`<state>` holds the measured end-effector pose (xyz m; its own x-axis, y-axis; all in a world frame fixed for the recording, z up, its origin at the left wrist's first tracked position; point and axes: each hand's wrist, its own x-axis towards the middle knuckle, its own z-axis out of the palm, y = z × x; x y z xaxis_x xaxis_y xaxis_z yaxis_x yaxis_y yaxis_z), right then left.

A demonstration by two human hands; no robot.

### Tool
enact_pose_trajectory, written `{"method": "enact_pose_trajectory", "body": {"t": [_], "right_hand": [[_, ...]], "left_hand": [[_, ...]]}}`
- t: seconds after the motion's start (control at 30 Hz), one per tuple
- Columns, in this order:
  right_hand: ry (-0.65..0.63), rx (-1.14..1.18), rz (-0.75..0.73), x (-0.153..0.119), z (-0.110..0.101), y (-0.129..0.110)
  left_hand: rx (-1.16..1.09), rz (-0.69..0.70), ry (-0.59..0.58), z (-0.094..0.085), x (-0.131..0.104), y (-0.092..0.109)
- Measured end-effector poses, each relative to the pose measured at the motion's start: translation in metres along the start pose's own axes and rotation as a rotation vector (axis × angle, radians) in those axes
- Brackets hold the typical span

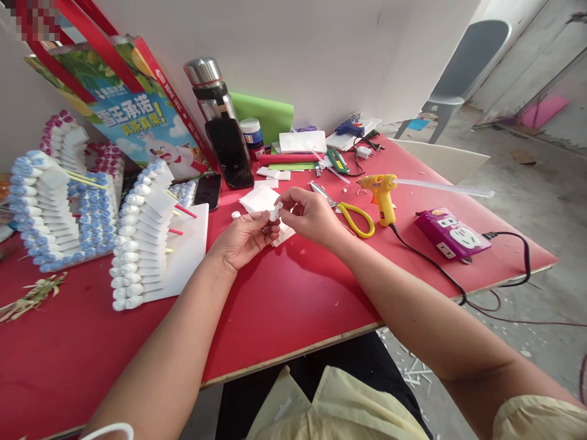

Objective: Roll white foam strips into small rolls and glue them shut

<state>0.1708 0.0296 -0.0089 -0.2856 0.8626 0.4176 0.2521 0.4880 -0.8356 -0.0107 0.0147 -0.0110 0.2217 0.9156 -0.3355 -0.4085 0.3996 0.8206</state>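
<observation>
Both hands meet over the middle of the red table (pixel 284 305), holding a small crumpled white piece (pixel 274 214) between them. My left hand (pixel 250 237) pinches it from the left with thumb and fingers. From the right, my right hand (pixel 308 214) has its thumb and forefinger closed on the same piece. Flat white sheets (pixel 259 200) lie just behind and beneath the hands. A tiny white roll (pixel 236 215) rests left of the sheets. Close to my right hand are pliers with yellow handles (pixel 360 221).
White and blue curved models (pixel 137 244) stand left, near a printed bag (pixel 147 116). Behind are a phone (pixel 229 153) and steel flask (pixel 208 85). A yellow glue gun (pixel 384 195) and purple power strip (pixel 452 235) with cords occupy the right.
</observation>
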Motion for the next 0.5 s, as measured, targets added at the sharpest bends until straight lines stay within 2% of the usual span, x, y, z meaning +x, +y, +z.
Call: {"method": "enact_pose_trajectory", "body": {"t": [0.1, 0.2, 0.27, 0.37, 0.5], "right_hand": [[0.075, -0.056, 0.040, -0.001, 0.001, -0.002], [0.127, 0.010, 0.184, 0.000, 0.000, -0.004], [0.054, 0.133, 0.245, 0.002, -0.003, -0.004], [-0.100, 0.278, 0.232, 0.004, -0.007, -0.003], [-0.165, 0.152, 0.092, 0.003, -0.010, -0.001]], "left_hand": [[0.039, 0.024, -0.021, 0.000, 0.000, 0.000], [0.069, 0.067, -0.043, 0.001, -0.001, 0.001], [0.076, 0.074, -0.039, 0.001, -0.001, 0.001], [0.045, 0.054, 0.007, -0.001, -0.002, 0.003], [0.038, 0.023, 0.020, -0.006, -0.001, 0.005]]}}
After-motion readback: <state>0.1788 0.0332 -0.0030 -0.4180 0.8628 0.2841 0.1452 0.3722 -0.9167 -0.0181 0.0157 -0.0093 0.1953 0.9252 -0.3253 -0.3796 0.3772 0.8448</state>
